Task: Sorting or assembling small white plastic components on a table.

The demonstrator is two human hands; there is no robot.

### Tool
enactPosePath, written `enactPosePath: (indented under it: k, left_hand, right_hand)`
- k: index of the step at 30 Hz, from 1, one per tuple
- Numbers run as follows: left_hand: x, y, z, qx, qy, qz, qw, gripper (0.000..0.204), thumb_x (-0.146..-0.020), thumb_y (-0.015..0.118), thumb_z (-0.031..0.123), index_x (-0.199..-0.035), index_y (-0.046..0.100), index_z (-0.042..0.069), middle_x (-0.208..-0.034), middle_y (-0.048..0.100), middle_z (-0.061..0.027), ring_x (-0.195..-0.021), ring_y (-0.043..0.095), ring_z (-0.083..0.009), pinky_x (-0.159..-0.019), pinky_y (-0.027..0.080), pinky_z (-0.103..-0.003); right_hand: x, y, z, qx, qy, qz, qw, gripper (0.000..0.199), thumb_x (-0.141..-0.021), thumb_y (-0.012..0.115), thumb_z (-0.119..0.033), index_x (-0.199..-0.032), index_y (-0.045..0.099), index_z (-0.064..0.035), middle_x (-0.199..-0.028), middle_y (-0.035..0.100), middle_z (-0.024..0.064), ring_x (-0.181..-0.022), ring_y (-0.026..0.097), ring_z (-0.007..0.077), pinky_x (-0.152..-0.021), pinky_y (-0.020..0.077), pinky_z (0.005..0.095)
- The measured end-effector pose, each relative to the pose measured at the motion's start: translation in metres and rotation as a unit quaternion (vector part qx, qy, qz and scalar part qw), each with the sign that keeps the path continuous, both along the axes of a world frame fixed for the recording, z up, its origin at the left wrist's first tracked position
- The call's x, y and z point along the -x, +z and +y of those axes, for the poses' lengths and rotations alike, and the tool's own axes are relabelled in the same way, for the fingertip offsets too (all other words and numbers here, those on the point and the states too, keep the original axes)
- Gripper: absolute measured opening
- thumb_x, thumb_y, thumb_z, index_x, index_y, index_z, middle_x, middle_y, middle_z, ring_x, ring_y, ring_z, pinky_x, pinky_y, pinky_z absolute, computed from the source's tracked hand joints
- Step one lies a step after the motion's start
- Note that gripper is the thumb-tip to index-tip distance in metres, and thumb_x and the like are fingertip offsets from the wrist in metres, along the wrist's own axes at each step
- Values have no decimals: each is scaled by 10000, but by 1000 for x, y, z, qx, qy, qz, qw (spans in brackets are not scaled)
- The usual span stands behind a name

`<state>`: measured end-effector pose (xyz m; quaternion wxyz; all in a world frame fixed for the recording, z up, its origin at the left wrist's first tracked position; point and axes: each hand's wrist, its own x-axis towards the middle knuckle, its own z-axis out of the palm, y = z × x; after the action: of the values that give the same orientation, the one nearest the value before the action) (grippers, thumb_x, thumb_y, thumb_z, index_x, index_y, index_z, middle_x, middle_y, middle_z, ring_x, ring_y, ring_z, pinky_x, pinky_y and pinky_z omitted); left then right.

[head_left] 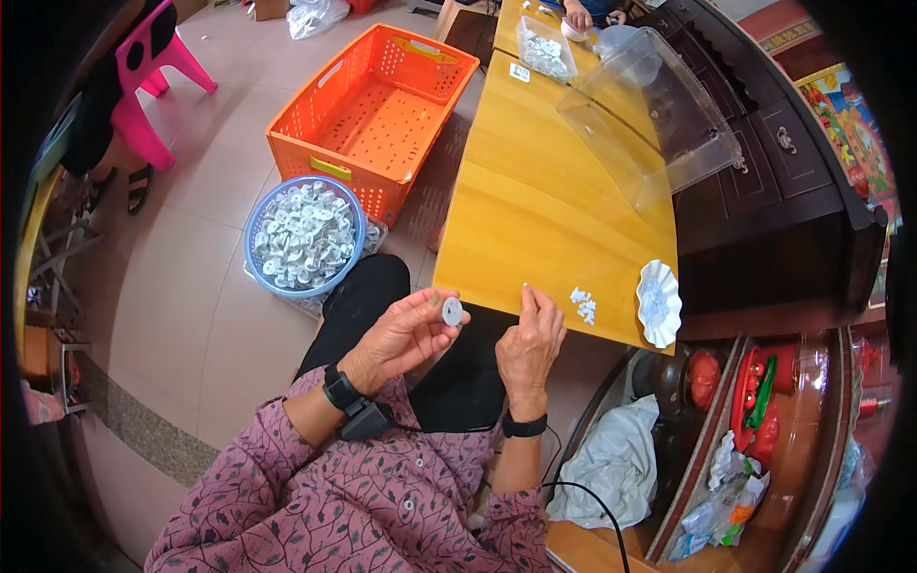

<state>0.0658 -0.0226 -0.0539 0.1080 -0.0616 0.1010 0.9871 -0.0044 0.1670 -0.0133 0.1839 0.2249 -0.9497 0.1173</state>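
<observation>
Between the thumb and fingers of my left hand (411,329) is a small round whitish plastic disc (452,311), held beside the near edge of the yellow table (535,201). My right hand (530,349) is at that same edge with its thumb and index finger pinched together. A tiny pale tip shows there, too small to name. A little pile of small white plastic pieces (584,307) lies on the table to the right of this hand. Farther right stands a white scalloped dish (661,336) with translucent bits in it.
Left of my knee, a blue basket (362,229) is full of round white parts (306,234). Behind it sits an orange crate (382,194). A clear plastic cover (630,119) and a clear tub (546,53) rest farther along the table, near another person's hand (578,14).
</observation>
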Motion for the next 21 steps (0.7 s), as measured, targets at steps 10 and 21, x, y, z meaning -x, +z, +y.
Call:
enactPosePath:
  k: [10, 21]
  left_hand:
    - [5, 0, -19, 26, 39, 1, 999, 322, -974, 644, 101, -1281, 573, 34, -1136, 664, -179, -927, 672, -180, -793, 579, -258]
    - [-1, 1, 2, 69, -16, 12, 997, 282, -972, 649, 123, -1232, 605, 26, -1123, 671, -160, -915, 680, -175, -813, 588, -270]
  right_hand:
    - [4, -8, 8, 62, 30, 48, 996, 244, -796, 678, 65, -1035, 701, 18, -1061, 652, 132, -1015, 600, 328, -904, 484, 422]
    - [-25, -4, 8, 368, -25, -102, 924, 82, -891, 675, 27, -970, 672, 9, -937, 649, 117, -853, 647, 244, -750, 525, 334]
